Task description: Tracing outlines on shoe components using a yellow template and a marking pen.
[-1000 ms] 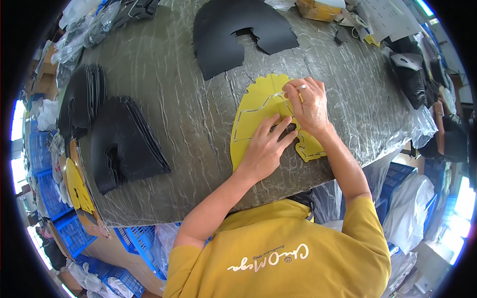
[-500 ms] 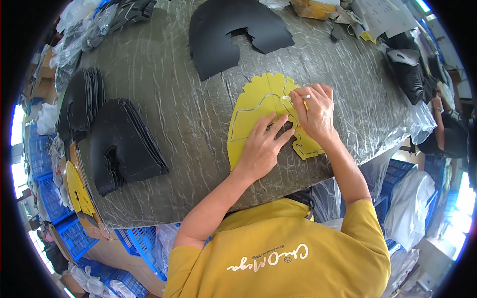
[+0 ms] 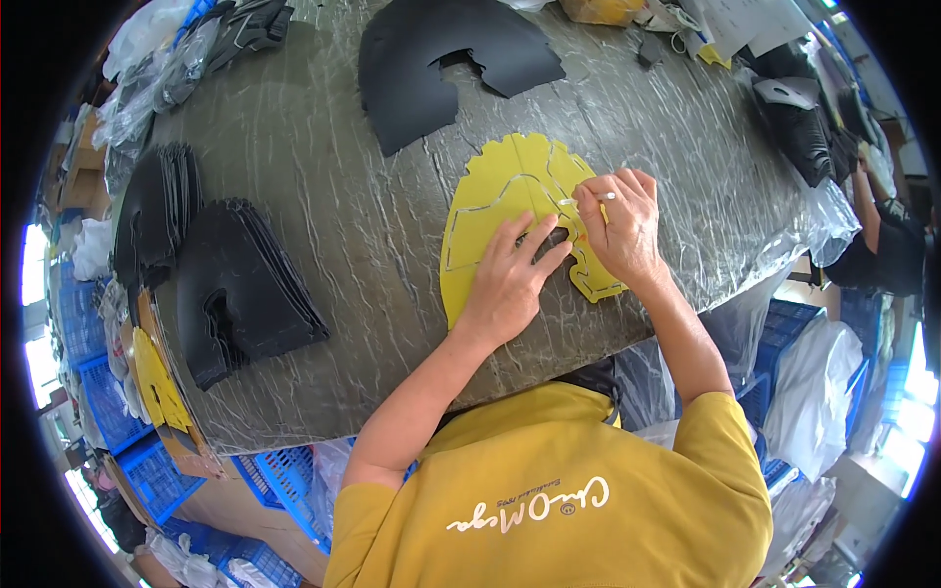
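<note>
A yellow template sheet (image 3: 490, 186) with a toothed far edge and narrow dashed slots lies on the table before me. My left hand (image 3: 505, 284) rests on it, palm down and fingers spread, beside a dark opening in the sheet. In my right hand (image 3: 627, 223) is a slim white pen (image 3: 609, 196), gripped between thumb and fingers. Its tip is at a curved slot on the template's right side. Whether a dark piece lies under the template, I cannot tell.
One black curved cut piece (image 3: 441, 59) lies beyond the template. Stacked black pieces (image 3: 245, 284) stand at the left. Plastic bags (image 3: 147, 88) and papers (image 3: 735, 39) crowd the far corners. Blue crates (image 3: 157, 475) sit below the table edge. Another person's arm (image 3: 867, 206) shows at far right.
The table and template have shifted slightly left and up in the picture. Relative to the template, the pen and my right hand have moved a little nearer and rightward along the slot.
</note>
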The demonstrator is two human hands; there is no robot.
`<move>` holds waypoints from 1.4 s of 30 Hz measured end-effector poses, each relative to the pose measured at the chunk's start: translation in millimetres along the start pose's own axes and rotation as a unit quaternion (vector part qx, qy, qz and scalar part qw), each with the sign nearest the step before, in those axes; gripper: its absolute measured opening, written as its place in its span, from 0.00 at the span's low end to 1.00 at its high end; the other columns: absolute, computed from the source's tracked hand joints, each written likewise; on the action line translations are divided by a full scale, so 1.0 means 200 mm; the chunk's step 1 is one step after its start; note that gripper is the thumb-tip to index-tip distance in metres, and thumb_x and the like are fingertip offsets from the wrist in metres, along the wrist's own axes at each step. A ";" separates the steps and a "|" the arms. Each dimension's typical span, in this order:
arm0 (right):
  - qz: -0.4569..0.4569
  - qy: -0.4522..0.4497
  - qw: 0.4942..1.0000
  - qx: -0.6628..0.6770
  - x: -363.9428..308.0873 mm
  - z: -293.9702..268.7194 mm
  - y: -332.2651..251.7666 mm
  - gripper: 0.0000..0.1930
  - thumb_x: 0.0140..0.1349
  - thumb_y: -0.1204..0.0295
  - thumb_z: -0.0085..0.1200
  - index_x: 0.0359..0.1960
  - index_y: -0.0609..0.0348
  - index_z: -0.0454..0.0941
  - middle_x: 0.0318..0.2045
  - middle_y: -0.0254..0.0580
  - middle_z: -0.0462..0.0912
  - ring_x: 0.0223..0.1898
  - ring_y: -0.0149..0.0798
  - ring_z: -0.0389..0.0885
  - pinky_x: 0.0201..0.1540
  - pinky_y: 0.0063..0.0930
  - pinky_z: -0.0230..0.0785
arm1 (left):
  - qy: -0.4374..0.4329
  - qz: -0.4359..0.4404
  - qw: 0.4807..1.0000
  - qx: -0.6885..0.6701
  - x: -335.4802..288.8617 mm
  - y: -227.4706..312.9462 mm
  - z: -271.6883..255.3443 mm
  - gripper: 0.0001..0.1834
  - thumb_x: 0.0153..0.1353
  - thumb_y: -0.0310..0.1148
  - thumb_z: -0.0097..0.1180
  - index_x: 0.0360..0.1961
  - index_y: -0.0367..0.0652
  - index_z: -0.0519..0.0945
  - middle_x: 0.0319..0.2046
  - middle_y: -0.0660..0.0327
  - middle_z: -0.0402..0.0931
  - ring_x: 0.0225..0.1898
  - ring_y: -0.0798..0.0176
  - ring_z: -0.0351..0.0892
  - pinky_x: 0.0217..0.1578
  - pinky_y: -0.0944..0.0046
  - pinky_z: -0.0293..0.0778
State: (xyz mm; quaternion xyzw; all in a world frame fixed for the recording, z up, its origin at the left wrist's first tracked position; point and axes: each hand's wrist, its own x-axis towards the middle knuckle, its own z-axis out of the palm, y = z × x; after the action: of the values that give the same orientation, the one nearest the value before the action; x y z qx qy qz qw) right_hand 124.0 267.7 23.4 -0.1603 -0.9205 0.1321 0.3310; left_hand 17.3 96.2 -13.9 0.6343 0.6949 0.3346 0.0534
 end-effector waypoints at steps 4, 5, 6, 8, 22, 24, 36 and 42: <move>0.004 0.006 1.000 0.003 -0.04 -0.02 0.00 0.05 0.65 0.75 0.62 0.34 0.53 0.78 0.26 0.31 0.80 0.31 0.41 0.78 0.47 0.40 0.65 | 0.007 -0.008 1.000 0.011 0.00 0.00 0.01 0.29 0.52 0.16 0.59 0.56 0.52 0.85 0.66 0.61 0.72 0.66 0.46 0.70 0.63 0.48 0.72; 0.006 0.006 1.000 0.007 -0.05 -0.03 0.00 0.04 0.65 0.75 0.62 0.34 0.53 0.78 0.26 0.31 0.80 0.31 0.41 0.78 0.47 0.40 0.65 | 0.006 -0.007 1.000 0.010 -0.01 0.00 0.01 0.29 0.52 0.16 0.59 0.56 0.52 0.85 0.66 0.61 0.72 0.66 0.46 0.70 0.63 0.48 0.72; 0.007 0.007 1.000 0.006 -0.05 -0.03 0.00 0.04 0.65 0.75 0.62 0.34 0.53 0.78 0.26 0.31 0.80 0.31 0.41 0.78 0.47 0.40 0.65 | 0.004 -0.008 1.000 0.013 -0.01 0.00 0.01 0.29 0.52 0.16 0.59 0.56 0.52 0.85 0.66 0.62 0.72 0.66 0.46 0.69 0.63 0.48 0.72; 0.014 0.005 1.000 0.008 -0.07 -0.04 0.00 0.04 0.64 0.76 0.62 0.34 0.53 0.78 0.27 0.32 0.81 0.31 0.41 0.78 0.47 0.40 0.65 | 0.000 -0.008 1.000 0.015 -0.01 0.00 0.01 0.30 0.52 0.16 0.59 0.56 0.52 0.84 0.66 0.62 0.72 0.67 0.46 0.69 0.64 0.48 0.72; 0.023 0.002 1.000 -0.006 -0.08 -0.04 -0.02 0.03 0.64 0.75 0.61 0.34 0.53 0.79 0.28 0.32 0.81 0.32 0.41 0.79 0.49 0.41 0.66 | -0.002 -0.004 1.000 0.020 0.00 0.00 0.01 0.30 0.52 0.15 0.58 0.56 0.52 0.84 0.64 0.61 0.71 0.68 0.46 0.67 0.64 0.47 0.71; 0.014 0.009 1.000 -0.003 -0.08 -0.03 -0.03 0.04 0.64 0.75 0.61 0.34 0.53 0.78 0.27 0.32 0.81 0.32 0.42 0.79 0.49 0.41 0.66 | -0.011 -0.003 1.000 0.017 0.00 0.00 0.00 0.26 0.54 0.17 0.58 0.55 0.50 0.84 0.64 0.58 0.71 0.68 0.45 0.67 0.67 0.45 0.69; 0.039 0.006 0.999 0.012 -0.13 -0.12 -0.06 0.02 0.65 0.74 0.61 0.34 0.54 0.81 0.27 0.34 0.81 0.32 0.41 0.78 0.49 0.40 0.65 | -0.004 -0.006 1.000 0.015 -0.01 0.00 0.00 0.28 0.52 0.14 0.57 0.54 0.51 0.83 0.63 0.59 0.72 0.68 0.45 0.68 0.65 0.47 0.70; 0.070 0.007 0.998 -0.003 -0.20 -0.13 -0.07 0.01 0.66 0.74 0.61 0.35 0.53 0.81 0.28 0.33 0.82 0.32 0.41 0.78 0.49 0.39 0.65 | -0.013 -0.006 1.000 0.012 0.00 0.01 -0.01 0.22 0.57 0.18 0.57 0.53 0.48 0.84 0.62 0.55 0.74 0.68 0.43 0.68 0.67 0.45 0.69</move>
State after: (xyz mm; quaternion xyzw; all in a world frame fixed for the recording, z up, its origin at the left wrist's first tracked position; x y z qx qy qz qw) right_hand 167.1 244.2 25.6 -0.2261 -0.9051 0.1510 0.3268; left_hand 17.6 95.7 -11.8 0.6348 0.7020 0.3179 0.0569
